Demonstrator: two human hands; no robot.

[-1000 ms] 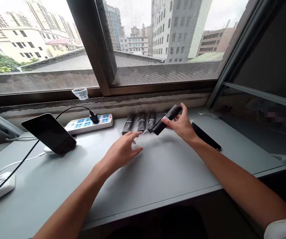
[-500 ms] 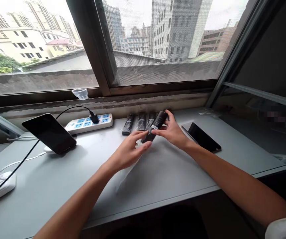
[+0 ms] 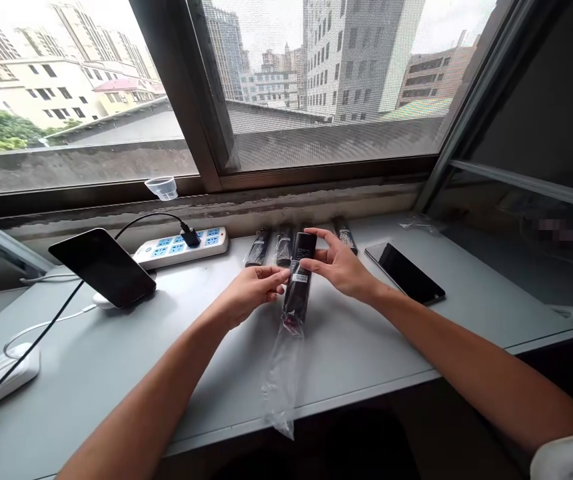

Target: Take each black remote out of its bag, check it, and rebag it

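A black, bar-shaped device (image 3: 306, 245) with small print and a white label tilts above the tabletop. My right hand (image 3: 339, 267) is closed around its upper right side, thumb across the front near the label. A clear plastic sleeve (image 3: 282, 383) covers the lower part of the device and trails down toward the table's front edge. At the device's left edge, my left hand (image 3: 256, 293) is closed in a pinch on the sleeve. Behind the hands lie similar black bars in clear wrap, one wrapped bar (image 3: 257, 248) on the left and another wrapped bar (image 3: 345, 235) on the right.
A dark phone (image 3: 409, 273) lies to the right. On the left are a tablet (image 3: 101, 267) on a stand, a power strip (image 3: 181, 250) with a black plug, and a white box-like item (image 3: 4, 377) with cables. A clear plastic cup (image 3: 162, 188) sits by the window.
The device has turned more upright and come slightly left and nearer. The sleeve now hangs below it. My left fingers have gone from spread to pinched, and the right-hand wrapped bar has come into view.
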